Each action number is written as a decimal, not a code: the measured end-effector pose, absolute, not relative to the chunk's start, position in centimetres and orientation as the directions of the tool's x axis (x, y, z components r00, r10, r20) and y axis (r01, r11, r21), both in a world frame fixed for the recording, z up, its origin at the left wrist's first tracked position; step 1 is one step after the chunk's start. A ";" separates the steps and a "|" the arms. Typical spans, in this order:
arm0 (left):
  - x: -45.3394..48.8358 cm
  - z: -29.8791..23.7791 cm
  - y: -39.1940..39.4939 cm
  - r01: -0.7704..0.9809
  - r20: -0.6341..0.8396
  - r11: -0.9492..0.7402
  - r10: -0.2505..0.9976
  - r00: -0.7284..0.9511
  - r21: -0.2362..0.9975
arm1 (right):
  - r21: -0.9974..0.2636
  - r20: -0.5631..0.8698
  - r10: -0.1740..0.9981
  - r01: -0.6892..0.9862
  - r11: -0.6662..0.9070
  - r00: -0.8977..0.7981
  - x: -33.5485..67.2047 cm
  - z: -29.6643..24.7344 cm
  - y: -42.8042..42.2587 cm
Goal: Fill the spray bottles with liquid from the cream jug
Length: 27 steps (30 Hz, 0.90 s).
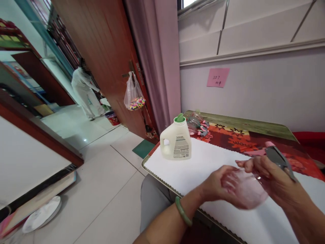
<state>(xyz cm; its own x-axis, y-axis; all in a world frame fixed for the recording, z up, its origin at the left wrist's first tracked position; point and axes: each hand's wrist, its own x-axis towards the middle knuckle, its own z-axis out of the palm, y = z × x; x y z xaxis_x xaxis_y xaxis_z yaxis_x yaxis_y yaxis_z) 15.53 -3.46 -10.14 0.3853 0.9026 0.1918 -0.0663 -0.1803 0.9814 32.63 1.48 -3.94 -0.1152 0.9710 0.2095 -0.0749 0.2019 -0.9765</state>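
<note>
My left hand point(219, 186) cups the base of a clear pink spray bottle point(247, 191), fingers wrapped round it; a green bangle sits on that wrist. My right hand point(273, 176) grips the bottle's neck and its grey and pink trigger head point(278, 157). The bottle lies tilted above a white cloth point(200, 162) spread on a small table. A cream detergent jug point(176, 140) with a green cap stands upright on the cloth's far left corner, apart from both hands.
The table point(254, 127) has a red patterned top and a metal rim. A clear bag of small items point(198, 123) lies behind the jug. A plastic bag point(134, 95) hangs on a wooden door. A person in white point(85, 89) stands far down the corridor.
</note>
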 end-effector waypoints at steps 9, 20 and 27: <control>14.5 -9.1 -3.0 -0.312 -0.028 -0.002 0.996 -0.090 0.950 | -0.852 0.023 0.991 -0.516 0.089 0.133 28.7 -2.3 2.5; 12.5 -7.7 -3.6 0.159 0.131 -0.184 0.946 0.296 0.970 | -0.873 -0.019 0.966 -0.467 -0.142 -0.258 28.8 -2.0 1.9; 9.4 -9.6 -6.4 -0.401 -0.105 0.569 0.658 0.746 0.718 | -0.513 -0.051 0.989 -0.847 -0.144 -0.137 35.3 -2.1 6.4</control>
